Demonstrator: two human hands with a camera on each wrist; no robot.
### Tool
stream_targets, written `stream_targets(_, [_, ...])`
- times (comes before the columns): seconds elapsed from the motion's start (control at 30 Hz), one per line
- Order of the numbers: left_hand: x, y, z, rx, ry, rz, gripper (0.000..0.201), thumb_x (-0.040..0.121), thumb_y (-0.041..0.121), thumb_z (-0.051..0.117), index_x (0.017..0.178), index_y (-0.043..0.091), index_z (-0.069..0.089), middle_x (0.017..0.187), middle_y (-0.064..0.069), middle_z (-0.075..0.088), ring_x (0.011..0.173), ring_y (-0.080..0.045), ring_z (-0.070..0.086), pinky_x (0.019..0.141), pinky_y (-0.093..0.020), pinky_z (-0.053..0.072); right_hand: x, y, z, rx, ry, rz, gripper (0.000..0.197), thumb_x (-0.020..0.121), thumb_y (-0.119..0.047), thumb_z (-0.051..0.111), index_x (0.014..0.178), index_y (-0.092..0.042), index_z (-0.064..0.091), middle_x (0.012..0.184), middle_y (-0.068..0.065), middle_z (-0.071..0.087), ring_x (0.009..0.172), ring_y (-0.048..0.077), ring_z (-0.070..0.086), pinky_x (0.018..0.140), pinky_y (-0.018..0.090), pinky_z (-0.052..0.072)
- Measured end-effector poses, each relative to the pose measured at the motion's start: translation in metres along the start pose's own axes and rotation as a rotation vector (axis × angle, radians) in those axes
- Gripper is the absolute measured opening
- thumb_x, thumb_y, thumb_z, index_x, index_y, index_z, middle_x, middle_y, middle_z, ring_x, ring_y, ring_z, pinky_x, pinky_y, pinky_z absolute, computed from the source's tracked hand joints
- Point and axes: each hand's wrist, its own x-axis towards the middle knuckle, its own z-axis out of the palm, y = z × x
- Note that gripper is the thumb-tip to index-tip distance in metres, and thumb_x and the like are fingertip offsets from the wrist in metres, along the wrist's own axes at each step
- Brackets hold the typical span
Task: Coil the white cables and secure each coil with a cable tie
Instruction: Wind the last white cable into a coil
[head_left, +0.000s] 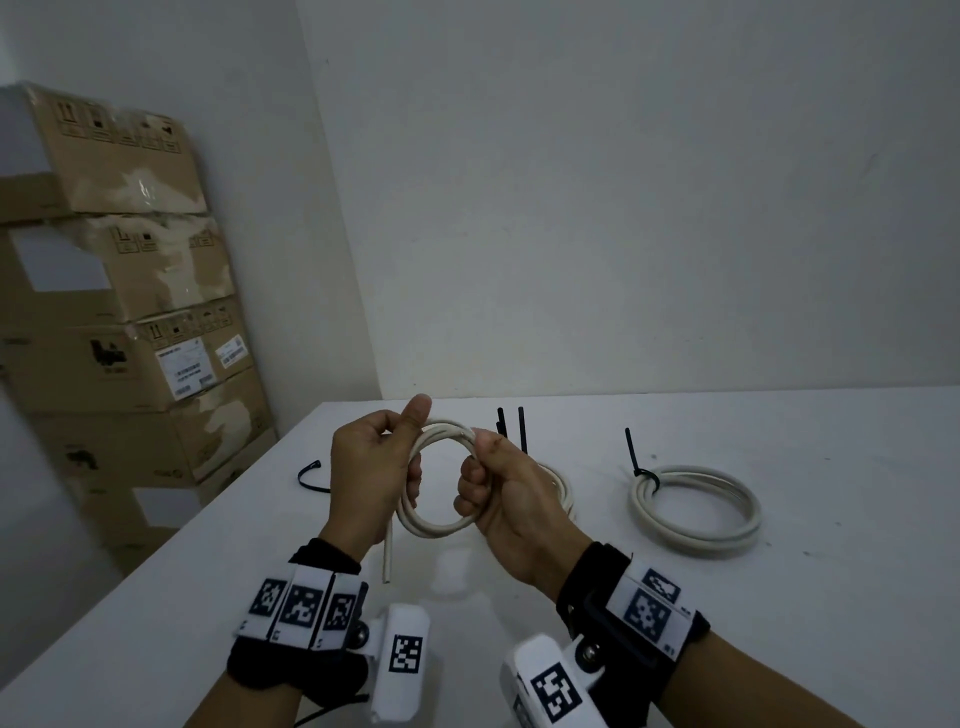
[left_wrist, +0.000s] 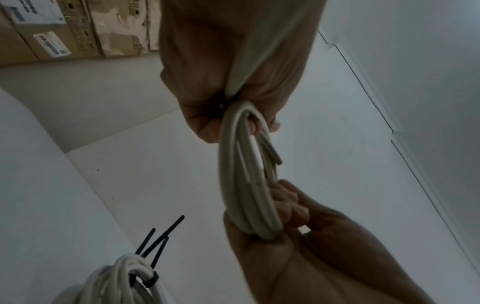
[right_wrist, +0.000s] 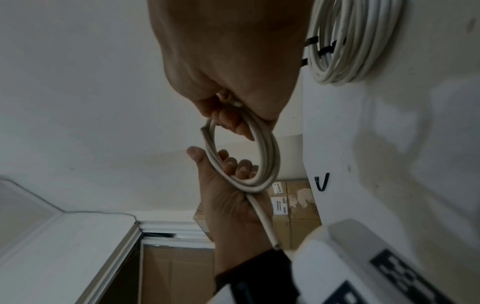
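Both hands held a small coil of white cable in the air above the white table. The left hand gripped the coil's left side, fingers curled round the strands and thumb raised against the top, with one loose cable end hanging down toward the table. The right hand clenched the coil's right side, fingers wrapped through the loop. Right of the held coil, a finished coil lay on the table, bound with a black cable tie. Another coil lay partly hidden behind the right hand. Left of the held coil, a loose black tie lay curved on the table. Cardboard boxes stood stacked beyond the table's left edge.
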Motion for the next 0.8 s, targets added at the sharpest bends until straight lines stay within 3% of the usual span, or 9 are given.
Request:
stream_targets(0.13, [0.001, -0.001, 0.0, 0.039, -0.055, -0.019, 0.051, 0.085, 0.041, 0.068, 0.068, -0.006, 0.057, 0.044, -0.009, 0.048, 0.033, -0.018, 0.041, 0.035, -0.023, 0.037, -0.001, -0.002, -0.004, -0.24, -0.086, 0.049, 0.036, 0.098, -0.046, 0.044, 0.102, -0.014, 0.059, 0.058, -0.002, 0.042, 0.049, 0.011, 0.041, 0.055, 0.025, 0.039])
stream_targets(0.23, [0.003, 0.0, -0.003, 0.089, -0.183, -0.006, 0.05, 0.084, 0.036, 0.07, 0.064, -0.006, 0.054, 0.044, -0.01, 0.046, 0.036, -0.02, 0.039, 0.036, -0.023, 0.035, 0.003, -0.01, -0.006, -0.519, -0.167, -0.051, 0.035, 0.094, -0.041, 0.055, 0.096, -0.006, 0.056, 0.064, 0.001, 0.053, 0.052, 0.015, 0.053, 0.055, 0.029, 0.046])
stream_targets(0.33, [0.005, 0.003, -0.001, 0.132, -0.247, 0.028, 0.048, 0.087, 0.035, 0.067, 0.059, -0.001, 0.052, 0.041, -0.008, 0.046, 0.037, -0.019, 0.04, 0.037, -0.023, 0.035, 0.006, -0.015, -0.004, -0.736, -0.163, -0.176, 0.026, 0.096, -0.031, 0.054, 0.087, -0.007, 0.051, 0.062, 0.0, 0.054, 0.046, 0.013, 0.051, 0.047, 0.028, 0.045])
stream_targets(0.43, [0.009, 0.005, 0.001, 0.137, -0.238, 0.005, 0.05, 0.091, 0.04, 0.06, 0.064, -0.003, 0.059, 0.045, -0.008, 0.054, 0.038, -0.017, 0.045, 0.038, -0.024, 0.039, 0.006, -0.007, -0.001, -0.708, -0.064, -0.225, 0.026, 0.1, -0.032, 0.046, 0.087, -0.009, 0.048, 0.061, -0.001, 0.044, 0.042, 0.007, 0.04, 0.045, 0.027, 0.04])
stream_targets(0.57, [0.004, 0.001, 0.0, 0.077, -0.343, -0.093, 0.038, 0.093, 0.039, 0.056, 0.087, 0.003, 0.066, 0.059, -0.008, 0.062, 0.048, -0.019, 0.054, 0.046, -0.029, 0.046, 0.007, -0.002, -0.001, -0.481, 0.099, -0.204, 0.026, 0.102, -0.03, 0.042, 0.088, -0.009, 0.05, 0.058, -0.003, 0.039, 0.044, 0.008, 0.037, 0.046, 0.025, 0.036])
stream_targets(0.67, [-0.001, -0.002, -0.002, 0.043, -0.355, -0.15, 0.032, 0.097, 0.032, 0.053, 0.086, 0.004, 0.062, 0.055, -0.005, 0.052, 0.044, -0.018, 0.048, 0.044, -0.029, 0.046, 0.007, -0.006, -0.006, -0.437, 0.046, -0.162, 0.027, 0.103, -0.028, 0.039, 0.09, -0.009, 0.052, 0.058, -0.001, 0.046, 0.048, 0.012, 0.045, 0.049, 0.026, 0.043])
stream_targets(0.8, [0.006, -0.003, -0.007, -0.028, -0.261, -0.221, 0.031, 0.095, 0.031, 0.058, 0.077, 0.006, 0.058, 0.051, -0.003, 0.044, 0.036, -0.015, 0.033, 0.039, -0.021, 0.031, -0.001, -0.009, -0.007, -0.532, -0.102, -0.031, 0.028, 0.104, -0.027, 0.036, 0.103, -0.008, 0.056, 0.064, 0.007, 0.059, 0.055, 0.02, 0.061, 0.058, 0.032, 0.053])
